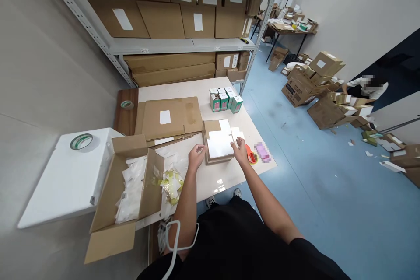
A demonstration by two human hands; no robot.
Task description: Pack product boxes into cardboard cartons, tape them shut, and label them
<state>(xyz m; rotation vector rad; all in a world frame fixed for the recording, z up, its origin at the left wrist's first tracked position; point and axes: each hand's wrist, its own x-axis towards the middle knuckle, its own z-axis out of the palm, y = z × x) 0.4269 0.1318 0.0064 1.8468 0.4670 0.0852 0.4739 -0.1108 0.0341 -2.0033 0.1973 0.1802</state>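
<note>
A small cardboard box (218, 160) lies on the table between my hands, with white sheets (220, 143) spread over its top. My left hand (196, 157) is at the box's left edge, its fingertips pinched together; anything between them is too small to make out. On the other side, my right hand (240, 148) has its thumb and fingers apart, the thumb at the right edge of the sheets. Just beyond those fingers lie more white papers (236, 132). An orange tape dispenser (251, 154) sits beside my right hand.
Several green-and-white cartons (223, 101) stand at the back of the table. Flattened cardboard (179, 116) lies left of centre. An open carton (151, 183) of white packets and crumpled yellow-clear plastic (172, 186) are at left. Shelving (183, 46) rises behind. A person (367, 87) bends over boxes far right.
</note>
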